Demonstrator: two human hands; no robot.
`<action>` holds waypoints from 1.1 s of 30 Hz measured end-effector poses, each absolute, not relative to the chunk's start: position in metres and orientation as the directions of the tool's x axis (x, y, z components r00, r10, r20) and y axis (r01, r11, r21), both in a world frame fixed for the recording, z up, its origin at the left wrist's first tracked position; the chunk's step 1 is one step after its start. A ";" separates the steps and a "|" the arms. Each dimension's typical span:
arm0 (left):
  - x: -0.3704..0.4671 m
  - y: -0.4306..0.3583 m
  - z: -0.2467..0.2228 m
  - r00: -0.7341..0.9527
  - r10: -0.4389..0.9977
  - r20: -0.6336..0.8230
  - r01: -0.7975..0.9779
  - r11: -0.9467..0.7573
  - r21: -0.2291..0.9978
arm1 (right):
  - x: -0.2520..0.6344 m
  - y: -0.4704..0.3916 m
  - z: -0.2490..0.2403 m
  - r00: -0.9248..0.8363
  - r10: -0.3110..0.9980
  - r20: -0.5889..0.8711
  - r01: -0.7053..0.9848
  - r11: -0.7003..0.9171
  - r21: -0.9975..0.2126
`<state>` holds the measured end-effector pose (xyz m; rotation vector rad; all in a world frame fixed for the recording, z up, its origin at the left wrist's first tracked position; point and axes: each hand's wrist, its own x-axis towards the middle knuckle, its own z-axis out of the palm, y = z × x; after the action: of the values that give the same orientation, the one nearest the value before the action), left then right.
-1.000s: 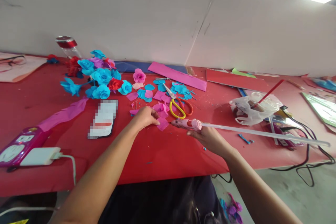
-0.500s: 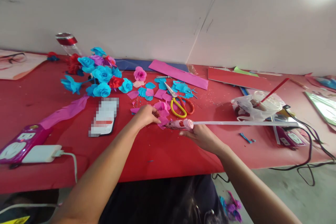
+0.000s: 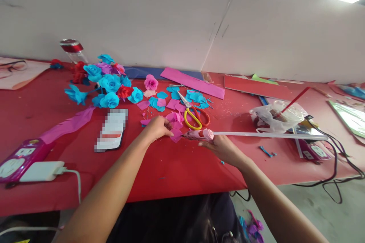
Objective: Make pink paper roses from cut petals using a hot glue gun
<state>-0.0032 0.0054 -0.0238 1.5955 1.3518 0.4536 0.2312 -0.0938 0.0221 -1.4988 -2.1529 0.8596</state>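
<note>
Between its pinched fingers my left hand (image 3: 158,129) has a pink paper petal (image 3: 176,135). My right hand (image 3: 224,148) is wrapped round a pink glue gun (image 3: 199,134), whose tip is at the petal's right edge. A long clear glue stick (image 3: 265,134) sticks out of the gun's back to the right. Just above lie scissors (image 3: 193,116) with yellow and red handles. Blue petals (image 3: 195,95) and more pink petals (image 3: 173,104) are scattered behind my hands, beside a finished pink paper flower (image 3: 151,82).
A bunch of paper flowers (image 3: 110,83) stands at the left, with a phone (image 3: 114,129) before it. A power strip (image 3: 25,155) with a white charger (image 3: 42,171) is at the far left. A bagged cup (image 3: 282,114), cables and another power strip (image 3: 315,150) lie right.
The glue gun and my right hand have shifted slightly right, so the gun's tip is now at the petal's edge. The left hand still holds the petal. The view has tilted slightly.
</note>
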 end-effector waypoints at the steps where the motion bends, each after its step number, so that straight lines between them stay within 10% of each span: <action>1: -0.003 0.005 -0.024 0.314 0.905 -0.286 0.543 0.076 0.836 | 0.233 -0.095 0.022 -0.351 0.935 -0.043 0.716 0.238 -0.656; 20: -0.022 0.007 0.008 0.319 0.928 -0.192 0.102 0.168 0.980 | 0.318 -0.057 0.016 0.116 0.992 0.054 0.978 -0.123 0.166; 26: -0.016 0.003 0.010 0.268 0.959 -0.095 0.061 0.081 0.995 | 0.204 -0.053 0.057 -0.158 0.968 0.197 0.921 0.216 -0.324; 33: -0.007 0.002 0.005 0.250 0.968 -0.001 0.024 -0.005 1.000 | 0.151 -0.023 0.049 -0.247 0.964 0.101 0.760 0.258 -0.597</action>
<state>-0.0070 0.0018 0.0047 1.3377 1.0368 1.0101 0.1512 -0.0230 0.0494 -1.5614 -2.0849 0.6049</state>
